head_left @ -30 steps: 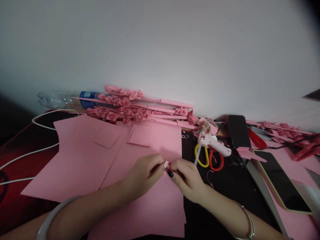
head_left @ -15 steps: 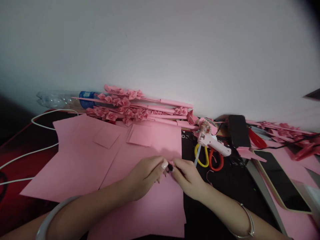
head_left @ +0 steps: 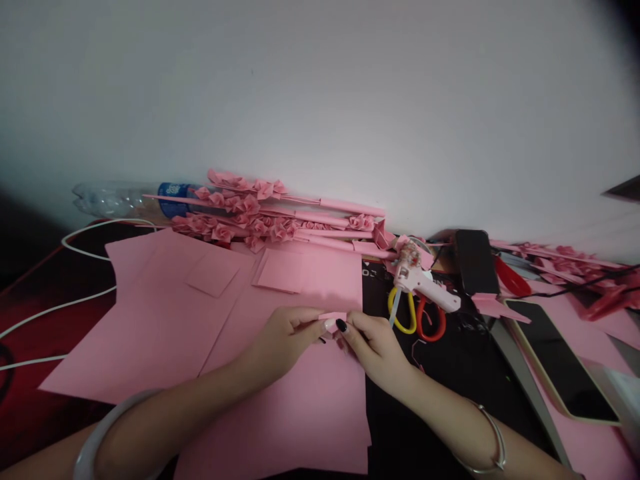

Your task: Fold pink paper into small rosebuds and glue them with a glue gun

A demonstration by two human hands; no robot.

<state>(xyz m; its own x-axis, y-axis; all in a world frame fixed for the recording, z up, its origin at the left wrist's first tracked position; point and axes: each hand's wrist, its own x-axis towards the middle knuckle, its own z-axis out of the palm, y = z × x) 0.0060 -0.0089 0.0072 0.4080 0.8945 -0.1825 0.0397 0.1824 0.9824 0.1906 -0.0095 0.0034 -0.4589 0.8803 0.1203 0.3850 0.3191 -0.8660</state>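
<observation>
My left hand [head_left: 285, 340] and my right hand [head_left: 373, 347] meet over large pink paper sheets [head_left: 190, 320]. Both pinch a small folded piece of pink paper [head_left: 333, 317] between thumbs and fingertips. The fingers of both hands are closed on it. A bangle sits on my left wrist and a thin bracelet on my right wrist.
A pile of pink paper flowers on stems [head_left: 265, 217] and a plastic bottle [head_left: 135, 198] lie along the wall. A pink glue gun [head_left: 425, 287], yellow and orange scissors [head_left: 415, 317], a black device [head_left: 476, 261] and a phone [head_left: 560, 360] lie to the right. White cables [head_left: 70, 303] run on the left.
Both hands have shifted slightly away from me, and the small pink piece now shows above the fingertips.
</observation>
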